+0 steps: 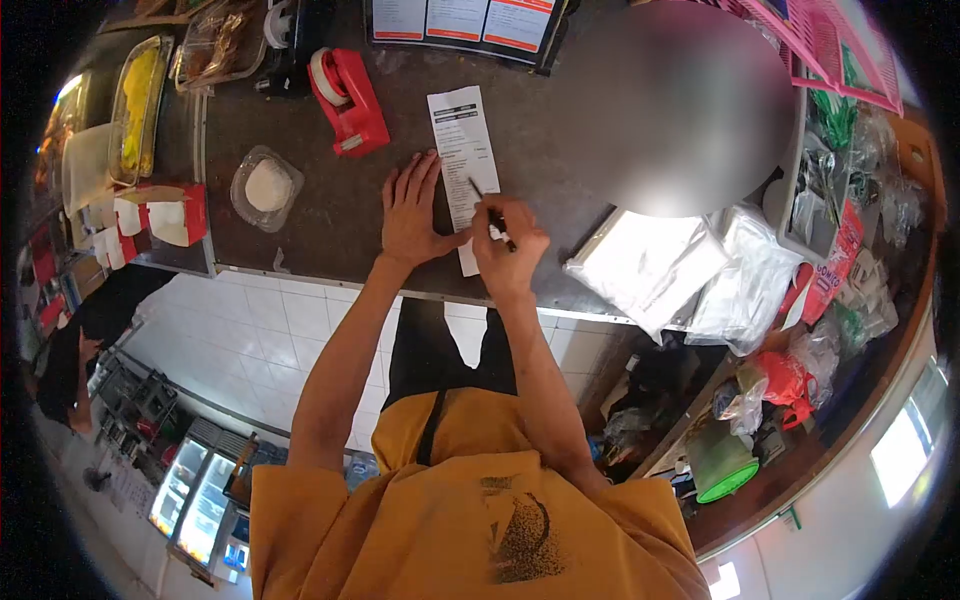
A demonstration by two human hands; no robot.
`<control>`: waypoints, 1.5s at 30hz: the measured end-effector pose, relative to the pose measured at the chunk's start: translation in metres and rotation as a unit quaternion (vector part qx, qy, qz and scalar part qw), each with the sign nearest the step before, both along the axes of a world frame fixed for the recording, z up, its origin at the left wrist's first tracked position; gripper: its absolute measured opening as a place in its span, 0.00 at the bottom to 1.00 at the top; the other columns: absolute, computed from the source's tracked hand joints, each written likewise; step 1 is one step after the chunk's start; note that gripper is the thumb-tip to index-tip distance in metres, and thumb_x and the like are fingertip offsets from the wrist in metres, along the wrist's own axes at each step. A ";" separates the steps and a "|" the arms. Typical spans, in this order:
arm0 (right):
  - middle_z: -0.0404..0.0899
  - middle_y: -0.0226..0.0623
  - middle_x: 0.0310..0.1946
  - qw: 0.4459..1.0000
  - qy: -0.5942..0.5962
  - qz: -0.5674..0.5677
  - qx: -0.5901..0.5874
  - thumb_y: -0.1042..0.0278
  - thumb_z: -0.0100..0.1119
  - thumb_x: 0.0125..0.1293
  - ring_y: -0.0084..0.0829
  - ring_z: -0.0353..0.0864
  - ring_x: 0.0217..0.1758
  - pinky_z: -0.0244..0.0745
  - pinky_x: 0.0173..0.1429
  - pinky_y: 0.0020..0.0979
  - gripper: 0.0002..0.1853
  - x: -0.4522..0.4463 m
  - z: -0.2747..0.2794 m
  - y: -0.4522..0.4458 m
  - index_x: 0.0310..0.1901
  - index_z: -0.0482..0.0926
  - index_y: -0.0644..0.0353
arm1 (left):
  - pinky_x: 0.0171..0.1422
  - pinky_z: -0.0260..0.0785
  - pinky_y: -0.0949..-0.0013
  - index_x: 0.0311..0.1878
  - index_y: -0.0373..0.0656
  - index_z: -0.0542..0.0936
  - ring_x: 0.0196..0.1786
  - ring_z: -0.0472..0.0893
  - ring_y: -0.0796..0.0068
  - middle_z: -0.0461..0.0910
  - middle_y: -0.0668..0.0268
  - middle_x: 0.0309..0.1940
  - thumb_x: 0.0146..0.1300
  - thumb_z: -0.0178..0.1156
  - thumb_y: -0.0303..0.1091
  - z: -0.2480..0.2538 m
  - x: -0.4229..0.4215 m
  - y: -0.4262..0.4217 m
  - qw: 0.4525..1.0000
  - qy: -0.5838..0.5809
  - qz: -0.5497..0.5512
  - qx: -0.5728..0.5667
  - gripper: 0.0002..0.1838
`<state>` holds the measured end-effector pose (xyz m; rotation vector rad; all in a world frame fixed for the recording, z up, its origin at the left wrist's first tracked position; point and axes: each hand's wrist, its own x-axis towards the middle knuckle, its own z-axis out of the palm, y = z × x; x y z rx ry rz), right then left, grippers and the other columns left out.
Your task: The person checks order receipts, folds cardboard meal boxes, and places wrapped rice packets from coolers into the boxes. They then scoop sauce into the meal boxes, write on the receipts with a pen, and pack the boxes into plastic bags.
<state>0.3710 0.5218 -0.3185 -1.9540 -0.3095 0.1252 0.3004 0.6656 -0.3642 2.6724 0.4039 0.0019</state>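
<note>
A long printed receipt [463,135] lies on the dark counter in front of me. My left hand [412,212] rests flat at its left edge, fingers stretched out and thumb across the paper. Closed around a dark pen [475,186], my right hand [510,248] is over the right side of the receipt. The pen's tip points at the printed lines; whether it touches the paper I cannot tell. Beyond my left hand stands a red tape dispenser [350,105] with a white roll. Further left is a clear plastic tub [267,188] with something round and white inside.
Stacks of clear plastic bags [650,265] lie at the right, near a pink basket [835,45]. A menu board [460,22] is at the back. Food trays [140,110] and a red-and-white box [175,215] stand left. Another person [95,335] is at the far left.
</note>
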 end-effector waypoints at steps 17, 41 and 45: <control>0.87 0.44 0.30 0.966 -0.013 0.078 -0.247 0.66 0.59 0.71 0.31 0.83 0.28 0.75 0.35 0.33 0.13 0.013 0.115 0.065 0.38 0.85 0.69 | 0.71 0.60 0.42 0.76 0.43 0.60 0.70 0.68 0.46 0.64 0.47 0.71 0.62 0.63 0.55 -0.012 -0.089 0.040 0.937 -0.181 -0.131 -0.270 0.45; 0.85 0.49 0.28 0.663 -0.358 0.543 -0.370 0.70 0.64 0.48 0.46 0.87 0.33 0.82 0.36 0.43 0.05 -0.181 0.008 0.852 0.26 0.86 0.59 | 0.28 0.71 0.74 0.48 0.41 0.84 0.32 0.84 0.77 0.86 0.66 0.33 0.68 0.60 0.36 0.018 -0.537 0.341 0.671 -0.065 0.546 -0.497 0.12; 0.84 0.52 0.27 0.708 -0.335 0.498 -0.371 0.68 0.66 0.48 0.48 0.87 0.32 0.82 0.36 0.45 0.07 -0.183 0.007 0.859 0.27 0.85 0.61 | 0.30 0.72 0.75 0.48 0.42 0.85 0.33 0.84 0.79 0.86 0.67 0.33 0.68 0.61 0.35 0.008 -0.530 0.359 0.678 -0.082 0.530 -0.503 0.11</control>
